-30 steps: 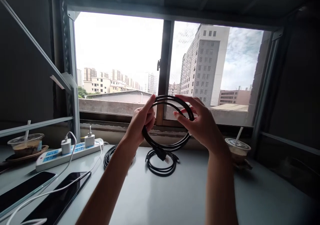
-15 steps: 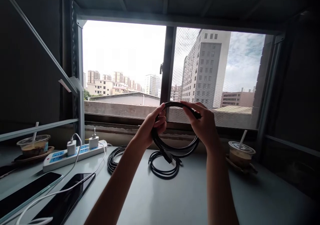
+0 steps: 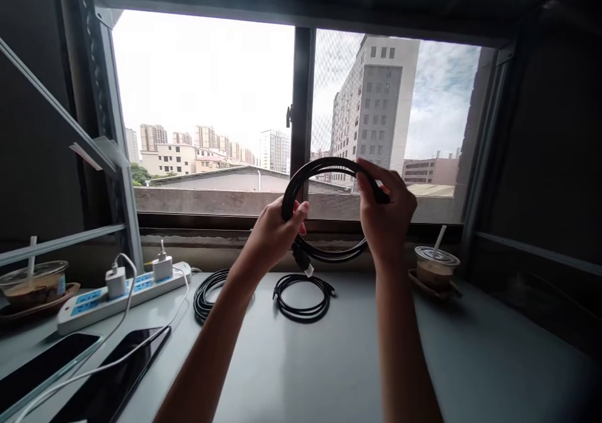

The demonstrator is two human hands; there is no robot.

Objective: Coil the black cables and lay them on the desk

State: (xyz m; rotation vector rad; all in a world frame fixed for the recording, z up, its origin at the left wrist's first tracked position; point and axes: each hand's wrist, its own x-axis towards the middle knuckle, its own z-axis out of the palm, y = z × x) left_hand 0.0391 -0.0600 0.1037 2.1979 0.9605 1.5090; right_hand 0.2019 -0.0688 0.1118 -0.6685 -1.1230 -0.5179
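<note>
A thick black cable (image 3: 324,163) is coiled into a loop and held up above the table, in front of the window. My left hand (image 3: 277,225) is closed round the loop's left side, with the thumb lying across it. At the upper right of the loop, my right hand (image 3: 388,213) grips the cable between thumb and fingers. One plug of the cable hangs down just below my left hand, its tip pale. On the table beneath lies a smaller coiled black cable (image 3: 305,316). Another black cable coil (image 3: 203,297) rests to its left, partly hidden by my left forearm.
A white power strip (image 3: 122,304) with two chargers stands at the left. Two dark-screened phones (image 3: 117,373) lie in front, crossed by a white cord. Lidded drink cups stand at the far left and at the right (image 3: 435,269). Metal frame posts flank the window.
Both hands have lifted the coiled cable higher. My left hand has turned, its thumb now over the loop's left side. The view has shifted slightly.
</note>
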